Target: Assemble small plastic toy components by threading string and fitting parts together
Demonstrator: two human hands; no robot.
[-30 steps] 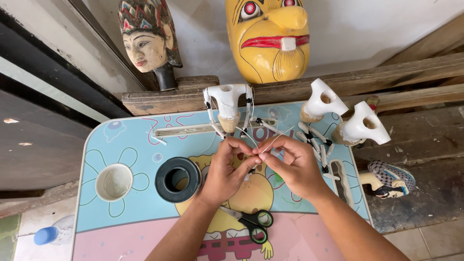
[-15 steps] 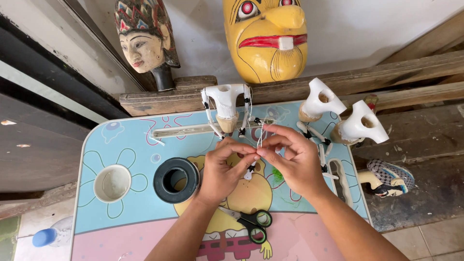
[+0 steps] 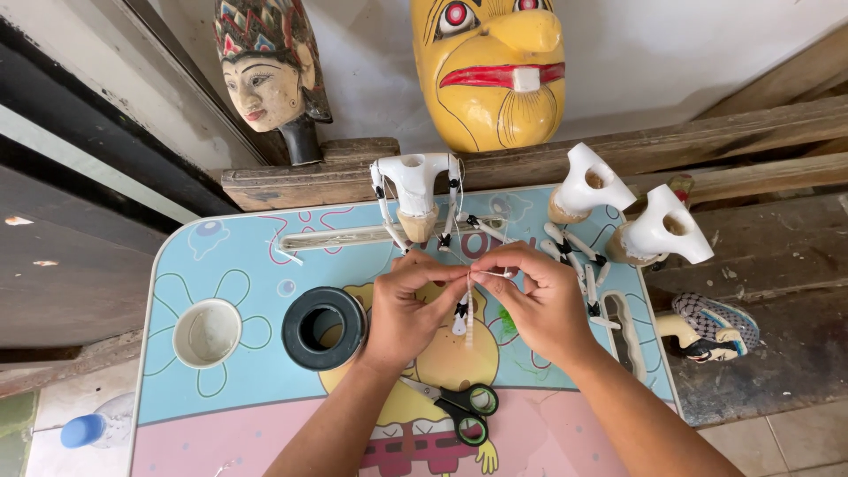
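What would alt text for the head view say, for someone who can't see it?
Over a small cartoon-printed table, the left hand and right hand pinch a thin string with a small white puppet arm dangling from it. A black tape roll lies left, scissors below, white puppet bodies behind; two carved masks lean on the wall.

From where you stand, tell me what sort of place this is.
Probably a small puppet or mask maker's workspace: a yellow carved mask and a painted wooden head lean against the wall, and unpainted white puppet torsos stand on the low table.
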